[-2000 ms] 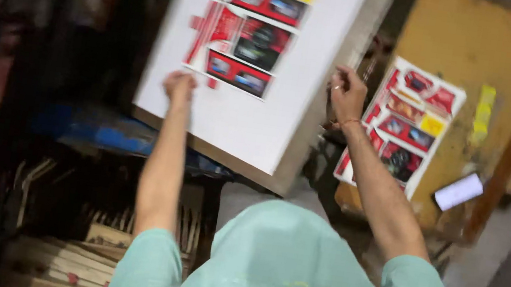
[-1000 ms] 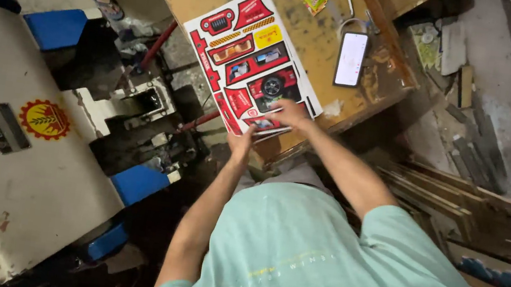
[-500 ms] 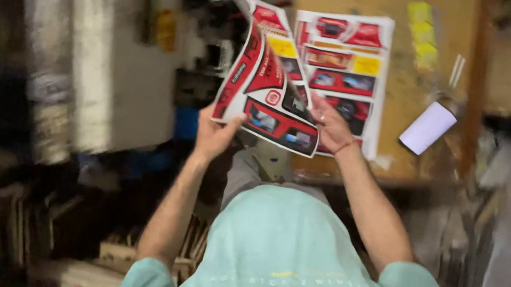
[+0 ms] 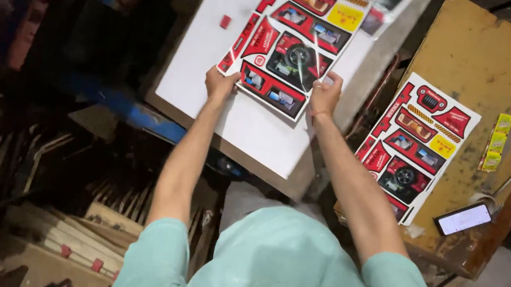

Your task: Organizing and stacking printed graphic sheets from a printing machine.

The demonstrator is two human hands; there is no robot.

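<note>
We log one glossy red printed die-cut cardboard sheet [image 4: 290, 37], lying flat on the white table [image 4: 214, 56], each near corner pinched in the grip of left hand [image 4: 220, 83] and right hand [image 4: 326, 93], squaring it.

Bright light is falling from above onto the white board [image 4: 210, 83] under the hands, and it is washing out near the top. Glare is streaking across the glossy printed sheet [image 4: 294, 41] between the hands. Left of the left hand [image 4: 220, 84], everything is sinking into deep shadow. Edges are looking soft and slightly blurred.
</note>
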